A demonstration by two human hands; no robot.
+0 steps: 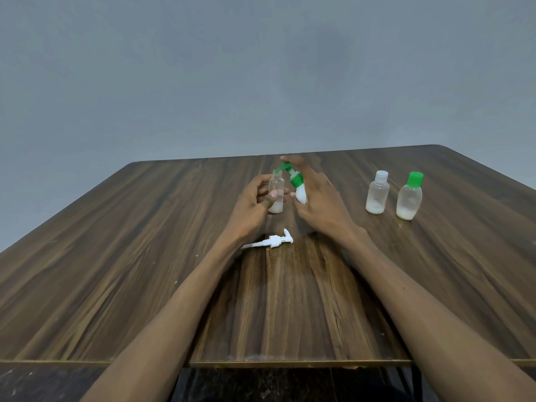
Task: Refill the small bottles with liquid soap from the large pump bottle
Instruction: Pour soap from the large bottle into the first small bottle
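- The table (377, 285) under my arms was dark wood-grain laminate, smooth with a dull sheen.
- The open small bottle (276, 195) above it was clear, glossy plastic.
- The pump bottle (300, 190) just right of that was opaque white plastic with a green plastic pump.
- The loose pump head (271, 241) on the table was white, smooth plastic.
- The two capped bottles (377, 194) far right on the table looked frosted, matt plastic.
- The wall (261, 68) behind the table was matt grey.

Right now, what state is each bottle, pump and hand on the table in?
Open small bottle: uncapped, upright, partly filled, held by left hand.
Pump bottle: tilted, spout at that bottle's mouth, gripped by right hand.
White-capped bottle: closed, upright, partly filled.
Green-capped bottle: closed, upright, partly filled.
Loose white pump: lying flat.
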